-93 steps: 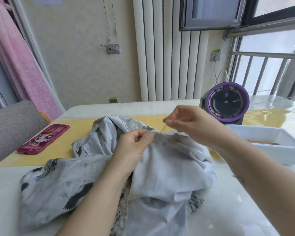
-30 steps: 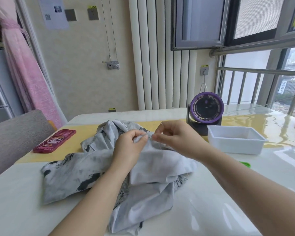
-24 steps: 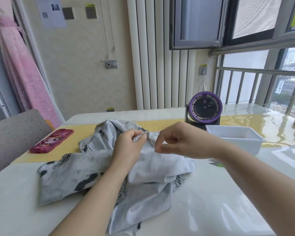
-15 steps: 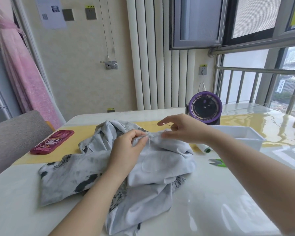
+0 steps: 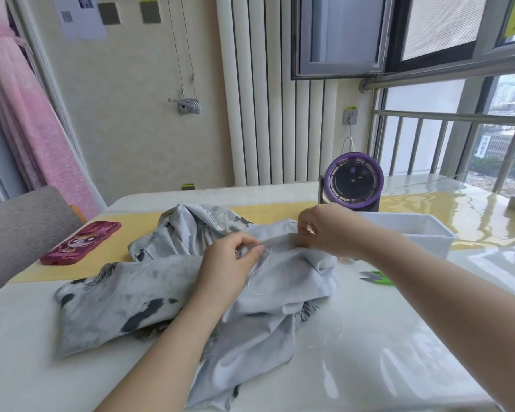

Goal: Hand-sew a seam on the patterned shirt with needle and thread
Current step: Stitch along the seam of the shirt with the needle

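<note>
The grey-white patterned shirt point(image 5: 149, 292) lies bunched on the white table point(image 5: 384, 352). My left hand point(image 5: 226, 266) pinches a fold of its pale inner cloth at the seam edge. My right hand point(image 5: 324, 230) is just to the right, thumb and fingers pinched together at the same folded edge. The needle is too small to make out between them. A loop of white thread point(image 5: 254, 285) hangs over the cloth below my left fingertips.
Green thread snips point(image 5: 378, 277) lie right of the shirt. Behind them stand a white plastic box point(image 5: 416, 233) and a purple fan point(image 5: 353, 181). A pink phone point(image 5: 81, 242) rests on the yellow mat point(image 5: 140, 230) at the left, beside a grey chair point(image 5: 18, 224).
My right hand, which held the needle raised above the shirt, has come down to the seam edge. The thread has gone slack into a loop. My left hand keeps its pinch.
</note>
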Demonstrator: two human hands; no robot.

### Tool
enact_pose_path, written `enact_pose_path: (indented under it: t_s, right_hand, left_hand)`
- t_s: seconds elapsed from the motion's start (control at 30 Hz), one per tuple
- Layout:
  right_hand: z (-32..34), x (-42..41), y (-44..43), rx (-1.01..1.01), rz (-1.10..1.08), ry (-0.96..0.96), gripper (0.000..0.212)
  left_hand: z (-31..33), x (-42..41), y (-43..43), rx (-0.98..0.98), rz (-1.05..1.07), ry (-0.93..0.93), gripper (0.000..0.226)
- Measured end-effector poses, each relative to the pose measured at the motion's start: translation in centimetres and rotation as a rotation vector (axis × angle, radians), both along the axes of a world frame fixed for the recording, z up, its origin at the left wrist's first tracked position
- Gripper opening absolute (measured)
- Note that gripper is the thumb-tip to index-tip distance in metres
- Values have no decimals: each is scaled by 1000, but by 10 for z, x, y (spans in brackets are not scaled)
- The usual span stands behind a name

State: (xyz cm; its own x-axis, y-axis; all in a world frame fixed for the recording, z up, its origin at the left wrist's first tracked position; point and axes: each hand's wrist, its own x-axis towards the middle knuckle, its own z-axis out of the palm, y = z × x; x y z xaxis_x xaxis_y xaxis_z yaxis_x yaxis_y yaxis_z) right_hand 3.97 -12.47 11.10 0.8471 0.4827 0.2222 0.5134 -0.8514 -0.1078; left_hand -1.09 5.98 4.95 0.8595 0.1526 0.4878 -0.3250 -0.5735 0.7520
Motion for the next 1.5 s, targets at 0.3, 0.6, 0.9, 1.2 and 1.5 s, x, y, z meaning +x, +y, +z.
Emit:
enact_pose_path:
  t_s: [0.3,0.6,0.9,1.2,1.5]
  right_hand:
    - [-6,-42,22,351,86,6,26]
    - [-28,-48,29,199,10,37,26]
    - [-31,-43,33,94,-1,-9,25]
    - [-31,-38,36,48,-6,-29,27]
    - [-27,-35,44,26,-56,27,20]
  left_hand:
    - [4,-1,3,-173,-22,73,11]
    - [5,2,-2,-186,-26,73,16]
    - [4,1,-4,-202,-22,54,21]
    - [4,-1,-5,-197,-19,39,14]
    - [0,-4,-10,-137,38,-14,13]
